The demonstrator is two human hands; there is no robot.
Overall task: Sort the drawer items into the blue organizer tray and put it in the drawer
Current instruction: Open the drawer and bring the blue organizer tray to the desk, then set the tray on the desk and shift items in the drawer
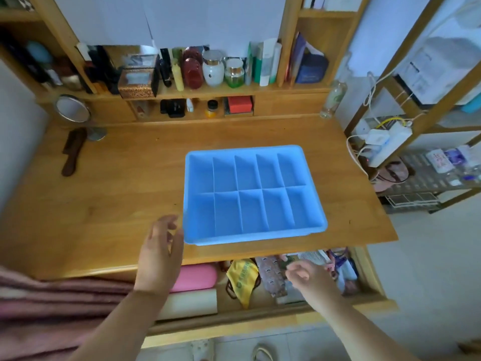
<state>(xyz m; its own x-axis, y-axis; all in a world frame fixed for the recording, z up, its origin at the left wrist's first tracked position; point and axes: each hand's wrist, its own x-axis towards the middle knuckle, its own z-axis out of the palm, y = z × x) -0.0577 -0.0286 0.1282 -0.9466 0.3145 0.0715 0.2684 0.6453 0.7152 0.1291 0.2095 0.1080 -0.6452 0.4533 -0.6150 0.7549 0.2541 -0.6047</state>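
The fingers (169, 226) of the left hand (160, 259) were spread loose and a little bent, holding nothing, their tips just beside the near left corner of the blue tray (191, 238); whether they touched its rim I could not tell, as they were blurred. That hand hung over the front edge of the wooden desk (117, 191), above a pink case (197, 277) lying in the open drawer (260, 316).

The right hand (308, 278) was over the drawer, its fingers (294, 272) loosely curled; it was too blurred to say whether they pinched anything. Under it lay a patterned cloth (270, 277), and just to the left of that a yellow bag (242, 280). A pale block (192, 303) sat in front of the pink case.

The tray stood flat on the desk, right of the middle, every one of its ten compartments bare. Far off to the left on the desk lay a dark comb (73, 152) beside a small round mirror (73, 108)
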